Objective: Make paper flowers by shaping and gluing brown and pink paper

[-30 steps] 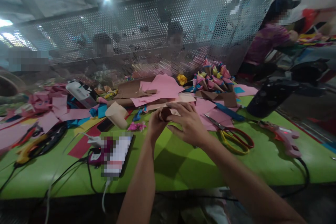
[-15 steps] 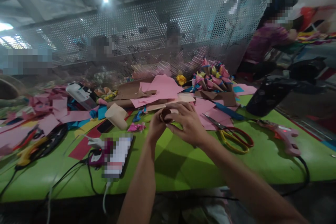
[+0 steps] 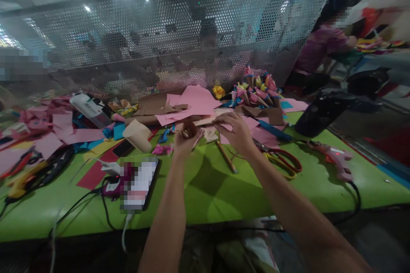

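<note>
Left hand (image 3: pixel 183 144): grip is closing around a brown paper roll (image 3: pixel 189 129), open end facing up. Roll is sitting above mid-table, between the near and far edges of the green table (image 3: pixel 208 198).

Right hand (image 3: pixel 236 132): fingers are bending over the front of the paper pile; can't tell if that grip is holding anything. Hands are staying apart, roll in the left only.

A thin brown stick (image 3: pixel 226 158) is lying between the forearms, one end pointing at the near edge. Scissors (image 3: pixel 283 163) are lying right of the right forearm, blades partly hiding behind it. Pink glue gun (image 3: pixel 339 160) is resting toward the table's right edge, cord running off the near edge. Dark cylinder (image 3: pixel 320 113) is leaning toward the far right corner.

Pink sheets (image 3: pixel 200 100) are covering brown paper near the far edge; small paper cones (image 3: pixel 258 94) are piling up right of them. Beige roll (image 3: pixel 137 135) and phone (image 3: pixel 141 183) are lying left of the left hand, phone nearer the near edge. Yellow-handled tool (image 3: pixel 28 181) is lying toward the left edge.
</note>
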A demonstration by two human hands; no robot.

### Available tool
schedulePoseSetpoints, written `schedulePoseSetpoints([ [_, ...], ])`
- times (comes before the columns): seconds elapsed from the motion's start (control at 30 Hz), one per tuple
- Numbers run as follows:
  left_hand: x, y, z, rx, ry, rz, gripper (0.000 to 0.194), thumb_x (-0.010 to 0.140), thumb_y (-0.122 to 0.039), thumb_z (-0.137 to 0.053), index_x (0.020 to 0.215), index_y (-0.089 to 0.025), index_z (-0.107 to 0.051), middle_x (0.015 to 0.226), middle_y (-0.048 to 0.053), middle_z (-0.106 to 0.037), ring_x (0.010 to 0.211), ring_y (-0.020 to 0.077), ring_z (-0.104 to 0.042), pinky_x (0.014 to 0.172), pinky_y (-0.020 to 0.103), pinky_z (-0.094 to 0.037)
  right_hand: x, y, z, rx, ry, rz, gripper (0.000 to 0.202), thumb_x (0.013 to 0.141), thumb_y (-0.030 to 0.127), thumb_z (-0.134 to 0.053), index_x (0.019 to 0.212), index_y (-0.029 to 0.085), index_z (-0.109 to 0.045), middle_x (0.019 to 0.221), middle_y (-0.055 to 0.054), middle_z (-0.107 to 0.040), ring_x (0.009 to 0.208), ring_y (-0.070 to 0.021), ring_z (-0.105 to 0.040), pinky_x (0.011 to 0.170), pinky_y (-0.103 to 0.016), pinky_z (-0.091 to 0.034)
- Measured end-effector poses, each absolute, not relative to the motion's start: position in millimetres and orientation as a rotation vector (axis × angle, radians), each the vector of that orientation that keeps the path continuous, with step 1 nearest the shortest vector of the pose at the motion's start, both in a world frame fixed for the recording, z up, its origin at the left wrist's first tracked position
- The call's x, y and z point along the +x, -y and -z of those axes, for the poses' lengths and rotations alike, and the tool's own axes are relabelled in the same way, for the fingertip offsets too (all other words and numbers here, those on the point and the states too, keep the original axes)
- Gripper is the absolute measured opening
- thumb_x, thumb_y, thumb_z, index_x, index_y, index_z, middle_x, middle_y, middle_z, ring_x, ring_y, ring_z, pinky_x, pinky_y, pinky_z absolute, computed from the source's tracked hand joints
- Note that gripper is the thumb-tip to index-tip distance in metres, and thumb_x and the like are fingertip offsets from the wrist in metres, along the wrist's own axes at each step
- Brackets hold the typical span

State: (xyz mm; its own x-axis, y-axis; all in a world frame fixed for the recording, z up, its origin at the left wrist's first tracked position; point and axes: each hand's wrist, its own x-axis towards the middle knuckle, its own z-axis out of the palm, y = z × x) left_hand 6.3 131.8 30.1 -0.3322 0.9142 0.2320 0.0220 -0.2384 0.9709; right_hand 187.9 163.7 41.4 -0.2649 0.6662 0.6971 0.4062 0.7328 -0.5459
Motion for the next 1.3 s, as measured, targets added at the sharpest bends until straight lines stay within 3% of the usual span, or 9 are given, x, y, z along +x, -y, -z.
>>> schedulePoseSetpoints([
  [0.07,8,-131,-32,1.163,-1.314,-1.688,0.036,0.058,-0.023,-0.085,0.060,-0.021,-0.049,0.055,-0.006,-0.049,0.064,0.0126,-0.058,0.057,0.022,-0.048,190,-176,-30,-0.928,1.978,-0.318,0.017,0.084,0.016,-0.065,0.094,0.023,-0.077,0.097,-0.007,-0.074,0.096,-0.0251,-0.064,0.090,-0.041,-0.049],
  [0.17,11,-130,-36,1.103,-1.300,-1.741,0.035,0.055,-0.020,-0.085,0.059,-0.020,-0.050,0.056,-0.005,-0.052,0.063,0.0126,-0.058,0.056,0.022,-0.048,185,-180,-12,-0.999,2.159,-0.279,0.024,0.078,0.012,-0.071,0.100,0.021,-0.076,0.105,-0.008,-0.072,0.101,-0.0263,-0.062,0.089,-0.041,-0.047],
  [0.23,12,-131,-37,1.077,-1.303,-1.752,0.034,0.054,-0.018,-0.085,0.058,-0.020,-0.051,0.054,-0.006,-0.050,0.060,0.0110,-0.056,0.054,0.021,-0.046,180,-179,-2,-1.016,2.246,-0.254,0.024,0.078,0.012,-0.071,0.101,0.020,-0.075,0.105,-0.010,-0.071,0.102,-0.0265,-0.060,0.087,-0.040,-0.047],
  [0.4,10,-136,-30,1.076,-1.368,-1.708,0.032,0.053,-0.020,-0.086,0.058,-0.018,-0.055,0.056,-0.005,-0.053,0.056,0.0091,-0.050,0.051,0.021,-0.041,177,-186,7,-1.070,2.157,-0.302,0.011,0.082,0.012,-0.064,0.082,0.018,-0.074,0.097,-0.010,-0.072,0.096,-0.0244,-0.061,0.086,-0.038,-0.047],
  [0.53,6,-139,-23,1.104,-1.348,-1.675,0.031,0.053,-0.026,-0.088,0.069,-0.017,-0.063,0.065,-0.002,-0.062,0.066,0.0131,-0.057,0.060,0.023,-0.046,182,-196,-1,-0.981,1.842,-0.569,0.011,0.084,0.027,-0.063,0.084,0.019,-0.070,0.089,-0.006,-0.072,0.085,-0.0205,-0.064,0.081,-0.037,-0.050],
  [0.7,9,-143,-15,1.154,-1.289,-1.608,0.032,0.051,-0.026,-0.087,0.071,-0.018,-0.063,0.068,-0.002,-0.062,0.069,0.0137,-0.058,0.066,0.025,-0.048,184,-186,-24,-0.692,1.360,-1.098,0.029,0.072,0.049,-0.074,0.080,0.023,-0.064,0.079,-0.001,-0.068,0.078,-0.0192,-0.063,0.078,-0.037,-0.054],
  [0.87,13,-147,-7,1.192,-1.233,-1.591,0.034,0.052,-0.024,-0.085,0.079,-0.017,-0.065,0.074,-0.001,-0.066,0.073,0.0139,-0.059,0.072,0.027,-0.050,181,-168,-39,-0.636,1.296,-1.141,0.028,0.069,0.045,-0.077,0.078,0.023,-0.063,0.078,0.000,-0.067,0.077,-0.0178,-0.062,0.077,-0.034,-0.053],
  [1.03,7,-153,2,1.273,-1.260,-1.538,0.031,0.054,-0.018,-0.083,0.079,-0.018,-0.065,0.075,-0.001,-0.068,0.074,0.0154,-0.061,0.071,0.027,-0.052,175,-155,-39,-0.682,1.422,-1.037,0.018,0.075,0.035,-0.073,0.080,0.021,-0.064,0.075,0.001,-0.065,0.071,-0.0150,-0.058,0.068,-0.028,-0.047],
  [1.3,4,-150,15,1.349,-1.189,-1.491,0.044,0.056,-0.021,-0.085,0.097,-0.015,-0.069,0.087,0.003,-0.072,0.081,0.0179,-0.064,0.075,0.027,-0.053,165,-150,-38,-0.661,1.439,-1.145,0.018,0.072,0.035,-0.070,0.081,0.021,-0.064,0.075,0.001,-0.064,0.071,-0.0159,-0.058,0.068,-0.029,-0.047],
])
